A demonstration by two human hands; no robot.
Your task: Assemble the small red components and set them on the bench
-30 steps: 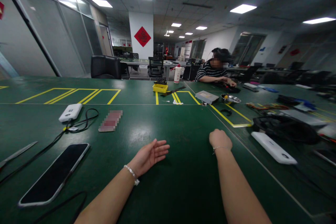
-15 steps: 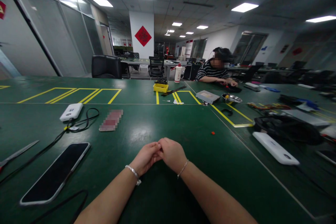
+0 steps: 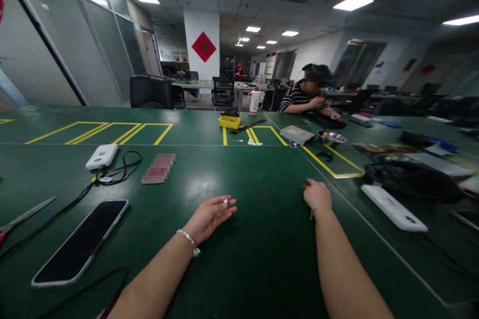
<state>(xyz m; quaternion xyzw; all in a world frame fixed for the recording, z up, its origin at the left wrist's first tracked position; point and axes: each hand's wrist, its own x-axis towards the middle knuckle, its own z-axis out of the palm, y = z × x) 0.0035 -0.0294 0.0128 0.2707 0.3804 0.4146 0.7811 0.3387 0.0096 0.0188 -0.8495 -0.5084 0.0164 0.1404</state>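
My left hand [image 3: 209, 217] is above the green table, palm partly turned up. Its thumb and fingers hold a small white piece [image 3: 225, 200], too small to name. Farther right, my right hand [image 3: 317, 195] reaches down to the tabletop with curled fingers. Its fingertips are at a small red piece [image 3: 304, 186], which shows at their left side and seems pinched there. Each wrist wears a thin bracelet.
A phone [image 3: 82, 241], scissors [image 3: 28, 218] and a white power bank [image 3: 102, 156] with a black cable lie left. At right are another white power bank [image 3: 392, 208] and a black strap bundle [image 3: 407, 179]. Across the table sits a person [image 3: 305, 97] near a metal bowl [image 3: 332, 137].
My hands were together over the table and have parted. The right hand moved right to the red piece; the left stayed nearly in place, the white piece now showing in its fingers.
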